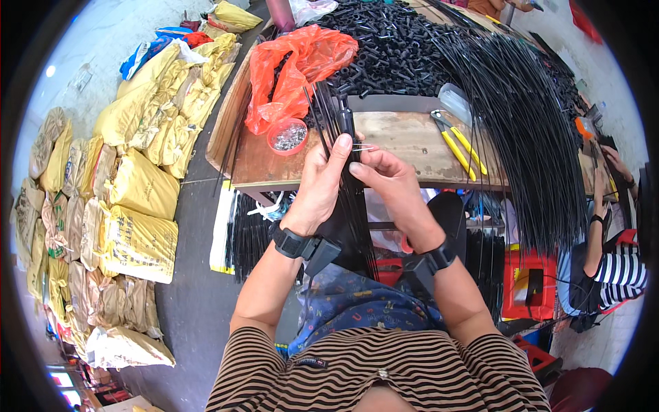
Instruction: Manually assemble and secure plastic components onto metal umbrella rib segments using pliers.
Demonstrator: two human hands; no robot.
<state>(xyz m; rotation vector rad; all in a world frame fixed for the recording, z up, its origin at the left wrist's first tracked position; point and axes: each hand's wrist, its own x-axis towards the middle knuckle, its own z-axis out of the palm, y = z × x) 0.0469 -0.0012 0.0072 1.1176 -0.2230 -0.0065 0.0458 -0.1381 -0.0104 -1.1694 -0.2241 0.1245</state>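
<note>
My left hand (322,177) is closed round a black tubular piece (345,117) and a bundle of long thin black rods (355,230) that hangs below the table edge. Close beside it, my right hand (392,180) pinches with thumb and forefinger against the same black piece. A thin shiny wire-like part (365,147) sticks out between the two hands; which fingers hold it is hard to see. Just left of my left hand stands a round red tub (287,136) of small silvery metal parts. Yellow-handled pliers (461,147) lie on the wooden table (398,141) to the right.
A heap of short black tubular parts (391,44) covers the table's far side. An orange-red plastic bag (302,58) sits at left, and many black rods (522,137) drape over the right edge. Yellow sacks (141,182) are stacked at left. Another person's arm (596,220) shows at right.
</note>
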